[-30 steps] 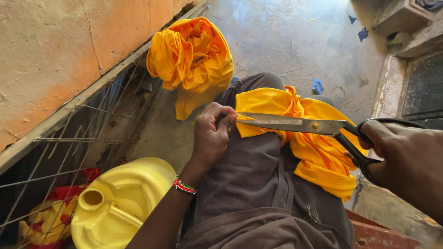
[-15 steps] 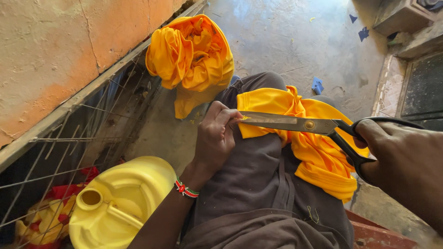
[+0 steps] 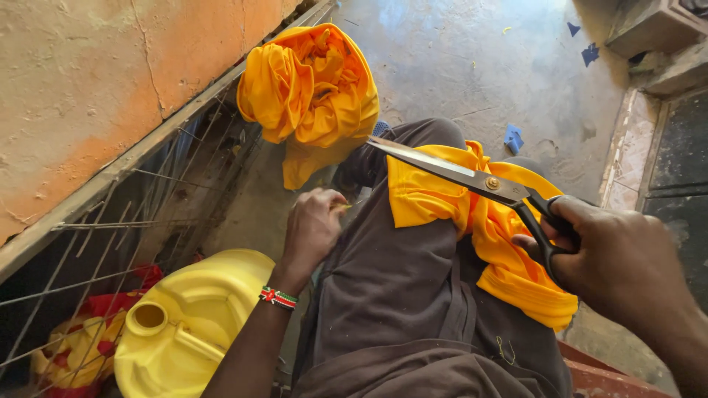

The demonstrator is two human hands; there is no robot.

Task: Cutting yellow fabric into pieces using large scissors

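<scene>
Rough concrete floor [image 3: 472, 66] and a cracked orange wall [image 3: 81, 88] frame a seated person's lap. Yellow cloth [image 3: 435, 199], soft and creased, lies over the grey trousers [image 3: 398, 280]. The right hand [image 3: 612, 258] grips long steel scissors [image 3: 472, 177], blades closed above the cloth. The left hand [image 3: 313, 228] is curled shut, pinching a small scrap beside the knee. A cut seems paused; resuming would call for the fabric held taut.
</scene>
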